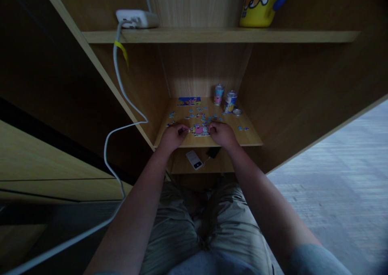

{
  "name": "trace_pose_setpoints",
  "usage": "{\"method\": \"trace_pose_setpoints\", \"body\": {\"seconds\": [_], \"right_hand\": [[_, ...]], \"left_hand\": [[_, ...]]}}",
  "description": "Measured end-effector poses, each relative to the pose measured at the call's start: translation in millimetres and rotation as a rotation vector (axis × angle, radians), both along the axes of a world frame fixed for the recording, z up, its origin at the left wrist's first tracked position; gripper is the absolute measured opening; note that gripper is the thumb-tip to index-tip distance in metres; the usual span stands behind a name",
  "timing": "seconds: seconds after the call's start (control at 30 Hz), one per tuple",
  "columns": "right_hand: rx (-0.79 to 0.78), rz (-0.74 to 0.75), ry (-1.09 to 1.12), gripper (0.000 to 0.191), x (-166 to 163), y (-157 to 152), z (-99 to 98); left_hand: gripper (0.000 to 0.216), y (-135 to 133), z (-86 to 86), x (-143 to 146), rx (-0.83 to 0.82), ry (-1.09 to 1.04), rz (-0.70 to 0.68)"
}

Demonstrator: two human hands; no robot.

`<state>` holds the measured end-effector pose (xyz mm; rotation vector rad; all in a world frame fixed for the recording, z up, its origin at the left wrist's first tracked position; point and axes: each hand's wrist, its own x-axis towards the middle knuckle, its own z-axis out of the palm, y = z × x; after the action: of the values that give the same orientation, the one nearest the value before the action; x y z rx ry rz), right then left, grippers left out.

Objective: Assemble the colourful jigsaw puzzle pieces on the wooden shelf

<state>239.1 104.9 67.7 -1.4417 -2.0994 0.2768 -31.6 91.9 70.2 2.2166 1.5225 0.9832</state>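
A partly joined jigsaw puzzle [199,130] with a pink figure lies near the front edge of the wooden shelf. On its left side, my left hand [175,136] pinches what looks like a small puzzle piece at its fingertips. My right hand [222,133] rests at the puzzle's right edge with fingers curled in; whatever they hold is hidden. Loose puzzle pieces [214,118] are scattered behind the joined part. More pieces [243,128] lie to the right, and a few [171,114] to the left. A blue picture card [189,101] lies at the back left.
Two printed cans [218,95] [230,102] stand at the back right, beside a round lid [237,112]. A white phone-like device [194,160] and a dark one [213,152] lie below. Above are a charger [138,19] and a yellow mug [257,8]. A white cable [110,168] hangs left.
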Motion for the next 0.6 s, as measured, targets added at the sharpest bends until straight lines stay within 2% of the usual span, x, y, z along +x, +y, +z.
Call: {"method": "trace_pose_setpoints", "body": {"seconds": [0.6], "right_hand": [[-0.024, 0.0, 0.002, 0.027, -0.8, -0.8, 2.6]], "left_hand": [[0.02, -0.9, 1.1, 1.2, 0.015, 0.035, 0.012]]}}
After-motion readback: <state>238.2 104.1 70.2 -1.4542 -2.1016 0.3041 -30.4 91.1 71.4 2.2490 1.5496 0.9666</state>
